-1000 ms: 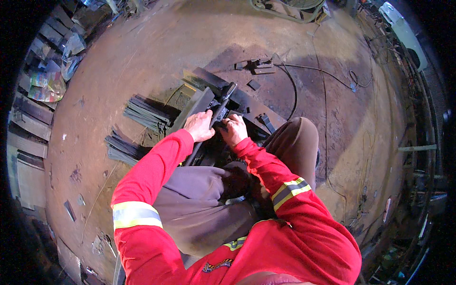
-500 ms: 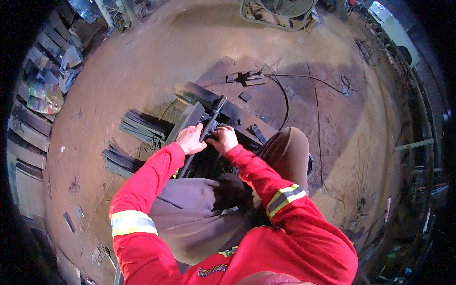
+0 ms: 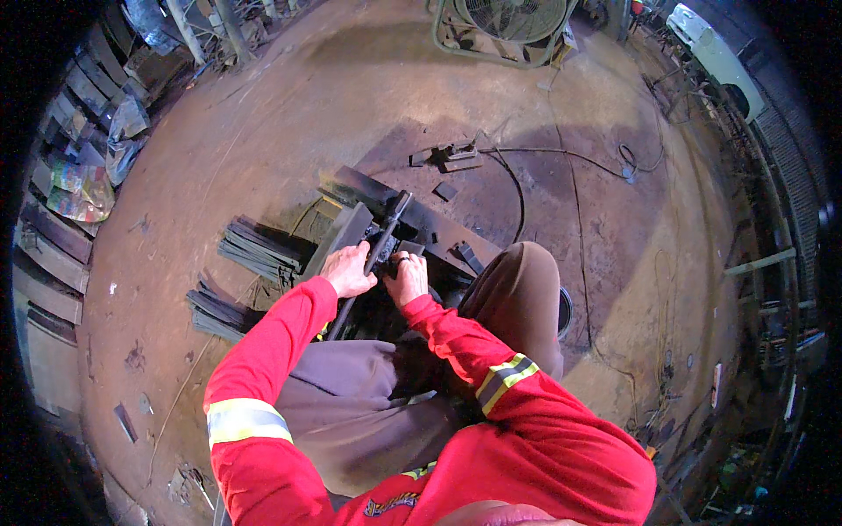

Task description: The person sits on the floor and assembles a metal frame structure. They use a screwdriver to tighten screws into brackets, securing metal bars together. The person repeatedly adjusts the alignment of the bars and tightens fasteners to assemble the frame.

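A long dark metal bar (image 3: 392, 216) runs at a slant over a low dark metal fixture in front of my knees. My left hand (image 3: 349, 270) is closed on the bar about midway along, with its thumb across it. Just right of the bar is my right hand (image 3: 408, 279), its fingers curled in against the fixture's small dark parts. What those fingers grip is hidden. A grey metal block (image 3: 349, 230) stands beyond my left hand. Behind the fixture lies a broad dark steel beam (image 3: 438, 230), slanting down to the right.
Two bundles of flat metal strips (image 3: 254, 250) lie on the floor to the left. A dark tool with a cable (image 3: 460, 158) lies beyond the beam, near a small dark plate (image 3: 445, 191). A large floor fan (image 3: 513, 22) stands at the back. Stacked plates line the left edge.
The view has shifted a little. My right hand has turned so that its fingers point farther away from me, beside the bar. My left hand stays at the bar.
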Demonstrator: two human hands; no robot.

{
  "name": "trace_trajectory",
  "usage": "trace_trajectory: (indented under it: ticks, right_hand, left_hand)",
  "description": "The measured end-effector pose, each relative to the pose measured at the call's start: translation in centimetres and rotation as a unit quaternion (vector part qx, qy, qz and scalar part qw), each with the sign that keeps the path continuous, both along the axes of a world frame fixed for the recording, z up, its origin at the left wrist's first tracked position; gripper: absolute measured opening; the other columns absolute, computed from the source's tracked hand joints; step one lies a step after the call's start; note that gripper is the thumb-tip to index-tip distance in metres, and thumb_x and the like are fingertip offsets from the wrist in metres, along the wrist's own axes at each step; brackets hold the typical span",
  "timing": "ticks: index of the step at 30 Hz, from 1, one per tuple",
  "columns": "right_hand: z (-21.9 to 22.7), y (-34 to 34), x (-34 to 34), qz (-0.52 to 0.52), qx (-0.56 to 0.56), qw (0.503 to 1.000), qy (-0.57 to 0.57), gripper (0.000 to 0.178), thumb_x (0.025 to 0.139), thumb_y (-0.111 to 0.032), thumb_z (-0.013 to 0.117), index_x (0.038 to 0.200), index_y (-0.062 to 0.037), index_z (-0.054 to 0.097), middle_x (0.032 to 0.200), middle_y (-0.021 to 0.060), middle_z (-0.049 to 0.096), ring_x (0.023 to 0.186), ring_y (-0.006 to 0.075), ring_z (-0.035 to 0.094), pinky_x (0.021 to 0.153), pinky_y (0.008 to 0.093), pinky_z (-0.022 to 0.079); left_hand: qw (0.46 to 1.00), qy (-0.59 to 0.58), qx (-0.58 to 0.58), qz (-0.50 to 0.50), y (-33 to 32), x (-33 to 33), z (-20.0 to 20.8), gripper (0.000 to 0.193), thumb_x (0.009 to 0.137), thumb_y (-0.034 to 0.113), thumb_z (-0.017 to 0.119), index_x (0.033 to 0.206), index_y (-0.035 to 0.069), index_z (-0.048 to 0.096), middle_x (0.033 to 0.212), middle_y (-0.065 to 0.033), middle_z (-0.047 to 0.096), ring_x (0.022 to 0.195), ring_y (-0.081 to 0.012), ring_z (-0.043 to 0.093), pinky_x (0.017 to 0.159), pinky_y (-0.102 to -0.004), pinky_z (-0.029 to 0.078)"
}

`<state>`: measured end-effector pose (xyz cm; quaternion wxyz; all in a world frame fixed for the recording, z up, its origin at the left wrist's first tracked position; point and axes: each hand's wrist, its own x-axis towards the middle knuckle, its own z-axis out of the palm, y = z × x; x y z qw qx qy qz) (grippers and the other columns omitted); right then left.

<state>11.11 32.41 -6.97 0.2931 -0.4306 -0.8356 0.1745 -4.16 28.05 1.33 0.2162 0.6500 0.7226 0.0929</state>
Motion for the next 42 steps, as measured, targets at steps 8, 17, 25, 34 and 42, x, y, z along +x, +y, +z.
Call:
trace_trajectory:
  ticks: [8,17,25,34,42]
  right_hand:
    - [1.5,0.4,0.4,0.065,0.159,0.985,-0.014,0.028,0.06,-0.022,0.075,0.081,-0.0075,0.062,0.084,0.0057,0.062,0.091,0.0233,0.054,0.08,0.0384,0.039]
    - [0.4,1.7,0.3,0.143,0.108,0.981,-0.075,0.025,0.071,-0.028,0.067,0.081,-0.0051,0.061,0.067,0.0061,0.06,0.08,0.0241,0.054,0.079,0.0375,0.038]
    - [3.1,5.4,0.6,0.211,-0.19,0.957,-0.06,0.042,0.063,-0.042,0.074,0.062,-0.0006,0.065,0.053,0.0175,0.057,0.051,0.0334,0.058,0.054,0.0439,0.046]
    - [1.6,1.7,0.7,0.129,-0.001,0.991,-0.036,0.033,0.073,-0.041,0.067,0.075,-0.0086,0.07,0.077,0.0066,0.065,0.101,0.0256,0.053,0.094,0.0439,0.032]
    - [1.6,0.0,0.3,0.024,0.009,0.999,-0.035,0.031,0.078,-0.036,0.064,0.1,-0.0142,0.066,0.078,0.0075,0.061,0.092,0.0259,0.051,0.085,0.0441,0.036]
  left_hand:
    - [1.0,-0.01,-0.009,0.005,0.0,-0.1,0.3,0.036,0.07,0.023,0.063,0.094,0.0,0.048,0.087,-0.0213,0.061,0.088,-0.0393,0.059,0.077,-0.0471,0.046]
    - [1.0,-0.008,0.008,-0.012,0.1,-0.1,-0.1,0.037,0.07,0.022,0.064,0.094,-0.001,0.047,0.09,-0.0221,0.06,0.089,-0.0396,0.058,0.078,-0.0475,0.046]
    - [1.0,0.009,0.011,-0.016,0.1,0.2,0.0,0.036,0.07,0.022,0.063,0.092,0.0,0.046,0.085,-0.0218,0.06,0.087,-0.0399,0.058,0.076,-0.0478,0.046]
    - [1.0,0.017,0.011,0.004,-0.2,0.2,0.3,0.037,0.07,0.024,0.065,0.092,0.001,0.047,0.078,-0.0216,0.06,0.08,-0.0402,0.06,0.071,-0.0477,0.047]
    - [1.0,0.002,0.009,0.009,0.0,0.7,0.1,0.037,0.068,0.023,0.065,0.093,0.001,0.048,0.078,-0.0208,0.061,0.081,-0.039,0.06,0.071,-0.0466,0.047]
